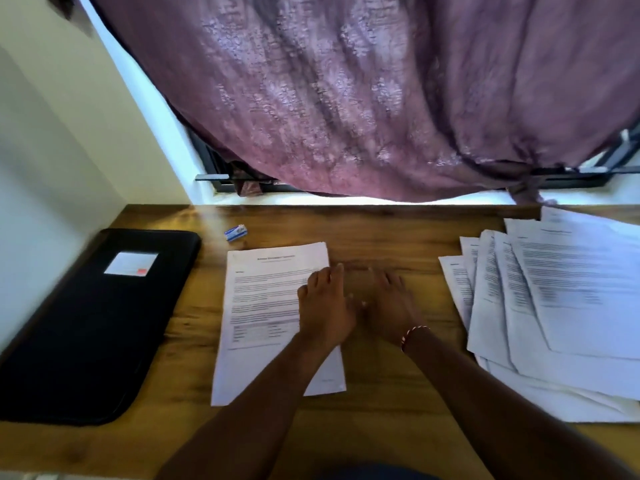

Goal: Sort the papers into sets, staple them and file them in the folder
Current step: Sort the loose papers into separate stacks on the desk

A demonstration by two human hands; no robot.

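A set of printed papers lies squared up in the middle of the wooden desk. My left hand rests flat on its right edge, fingers straight. Just right of it, my right hand lies with spread fingers on the bare wood and holds nothing; a beaded bracelet sits on that wrist. A fanned pile of several loose printed sheets covers the desk's right side. A closed black folder with a white label lies at the left. The view is blurred.
A small blue-and-white box, perhaps of staples, sits near the desk's back edge. A purple curtain hangs over the window behind the desk. A white wall borders the left side.
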